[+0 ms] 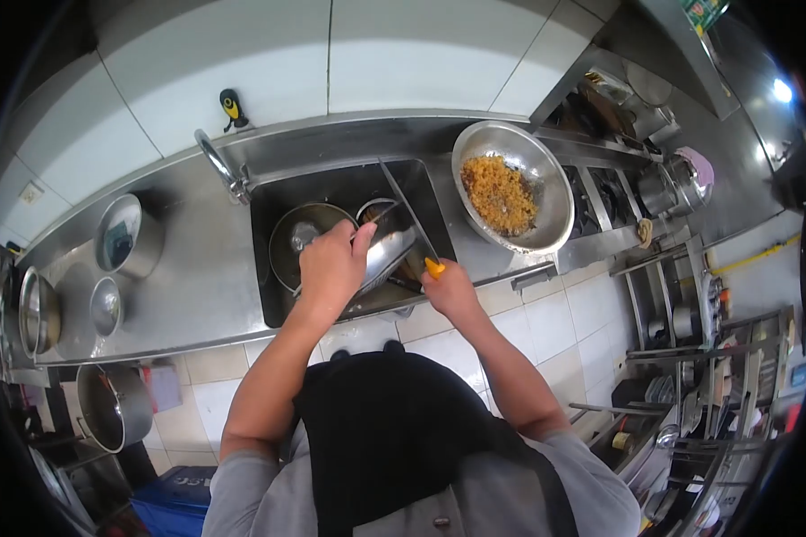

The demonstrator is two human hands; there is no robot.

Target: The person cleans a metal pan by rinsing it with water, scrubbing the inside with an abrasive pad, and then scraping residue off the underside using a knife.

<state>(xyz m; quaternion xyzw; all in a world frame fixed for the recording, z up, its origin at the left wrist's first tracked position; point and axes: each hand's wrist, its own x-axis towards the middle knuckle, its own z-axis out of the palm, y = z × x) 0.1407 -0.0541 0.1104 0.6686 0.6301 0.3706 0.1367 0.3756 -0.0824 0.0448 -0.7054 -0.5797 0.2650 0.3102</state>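
Observation:
My right hand is closed around the yellow handle of a long knife, its blade slanting up and left over the sink. My left hand is closed on a shiny metal piece beside the blade; its exact kind is hard to make out. Below and behind my left hand, a round metal pan lies in the sink. Other items under the metal piece are partly hidden.
Right of the sink stands a steel bowl with orange-brown crumbly food. A faucet rises at the back left. A pot, a small bowl and a basin sit on the left counter. Stove burners lie farther right.

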